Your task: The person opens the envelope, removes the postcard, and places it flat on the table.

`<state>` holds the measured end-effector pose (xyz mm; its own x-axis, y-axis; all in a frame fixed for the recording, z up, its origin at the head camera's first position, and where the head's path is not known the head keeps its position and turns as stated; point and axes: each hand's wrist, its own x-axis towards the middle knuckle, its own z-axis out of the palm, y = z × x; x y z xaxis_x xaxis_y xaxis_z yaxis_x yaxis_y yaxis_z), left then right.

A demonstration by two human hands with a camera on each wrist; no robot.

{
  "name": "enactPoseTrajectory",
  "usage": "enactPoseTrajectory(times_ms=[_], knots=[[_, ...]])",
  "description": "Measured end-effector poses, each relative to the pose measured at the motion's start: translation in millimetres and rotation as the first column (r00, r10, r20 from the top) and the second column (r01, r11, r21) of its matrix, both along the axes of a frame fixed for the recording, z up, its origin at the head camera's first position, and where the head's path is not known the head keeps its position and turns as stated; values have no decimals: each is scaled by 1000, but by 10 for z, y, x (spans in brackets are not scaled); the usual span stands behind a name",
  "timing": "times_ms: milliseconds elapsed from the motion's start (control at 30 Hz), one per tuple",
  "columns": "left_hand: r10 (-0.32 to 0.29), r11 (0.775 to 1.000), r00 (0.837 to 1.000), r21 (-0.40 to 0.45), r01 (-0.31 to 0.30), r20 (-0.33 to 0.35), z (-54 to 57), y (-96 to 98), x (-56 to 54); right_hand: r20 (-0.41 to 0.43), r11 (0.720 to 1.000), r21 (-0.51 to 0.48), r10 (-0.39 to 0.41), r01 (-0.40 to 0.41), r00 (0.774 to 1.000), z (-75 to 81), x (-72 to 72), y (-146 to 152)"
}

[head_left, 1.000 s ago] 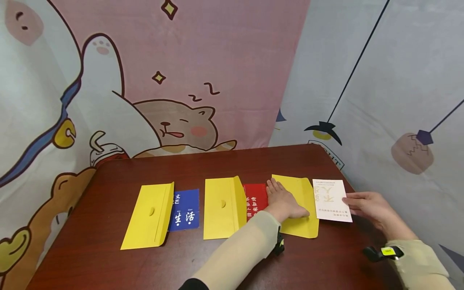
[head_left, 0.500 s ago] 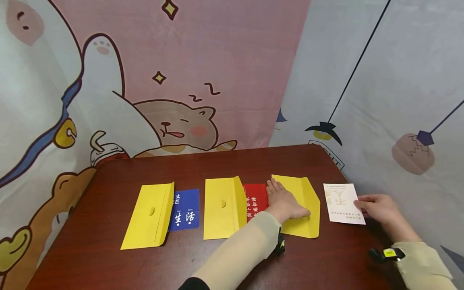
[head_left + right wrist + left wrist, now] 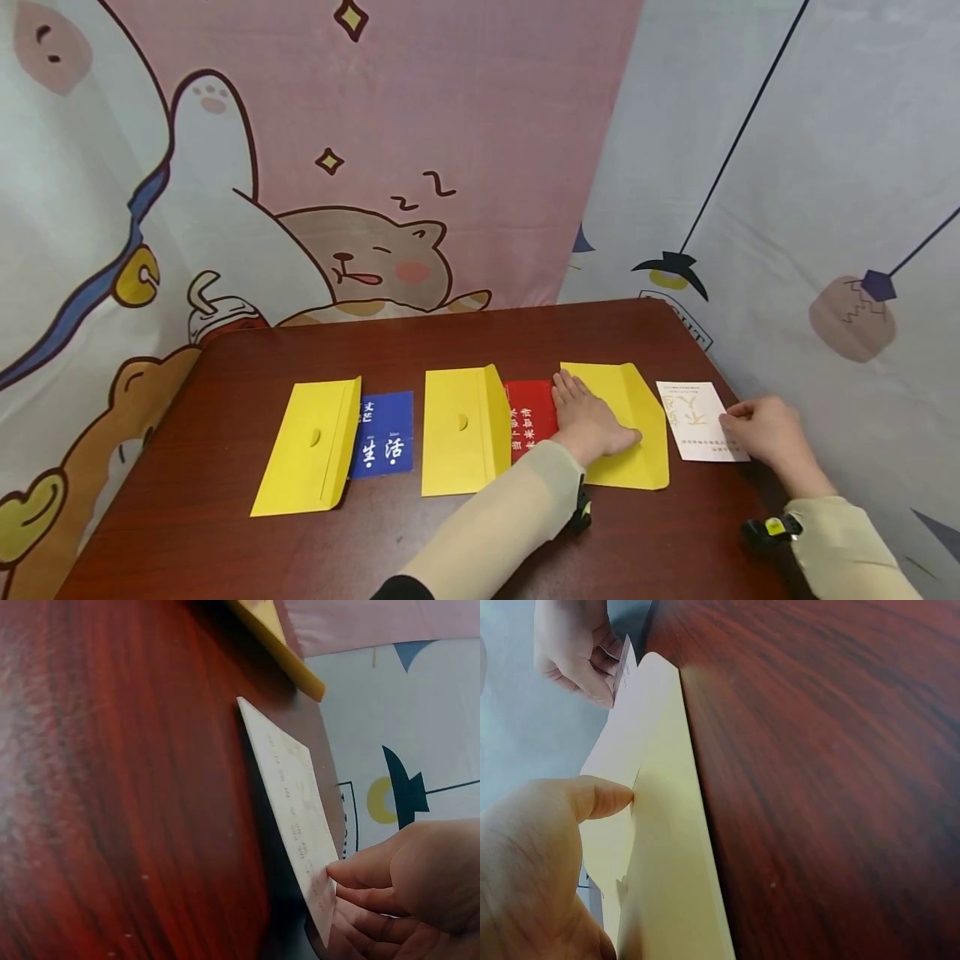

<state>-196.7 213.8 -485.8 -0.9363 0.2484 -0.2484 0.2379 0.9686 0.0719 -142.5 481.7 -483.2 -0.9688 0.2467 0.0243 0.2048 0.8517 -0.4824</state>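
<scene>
My left hand (image 3: 591, 423) lies flat with fingers extended on the rightmost yellow envelope (image 3: 632, 402). In the left wrist view, the thumb (image 3: 604, 796) presses on that envelope near its opening. The flap points right, unfolded. At the table's right edge my right hand (image 3: 768, 432) pinches a white card (image 3: 693, 429) with gold lettering by its right side. The card sits just right of the flap; in the right wrist view, its near end is tilted up over the wood, with a shadow below.
Left of my left hand, a red card (image 3: 529, 421) shows between envelopes. A middle yellow envelope (image 3: 457, 454) and a left one (image 3: 303, 454) lie beside it, with a blue card (image 3: 386, 437) between them. Printed cloth (image 3: 480, 150) hangs behind the dark wooden table (image 3: 337, 550).
My right hand drew the white card right, away from the flap, then brought it partly back left and lowered it slightly. The rightmost envelope's flap end shifted a little right; my left hand stayed put.
</scene>
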Motion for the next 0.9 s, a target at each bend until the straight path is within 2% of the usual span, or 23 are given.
enactPoseTrajectory(times_ms=[300, 533, 700, 900], knots=[[6, 1000, 1000, -5, -6, -15, 8, -5, 13, -14, 998, 47, -45, 46, 999, -18, 0, -81], [-3, 999, 999, 46, 6, -49, 32, -37, 17, -8, 996, 60, -62, 62, 998, -6, 6, -137], [-5, 997, 997, 73, 11, -81, 96, -53, 20, -12, 995, 79, -66, 67, 998, 33, -2, -198], [-17, 995, 990, 100, 31, -142, 203, -78, 12, -61, 991, 121, -56, 63, 997, 111, -39, -344]])
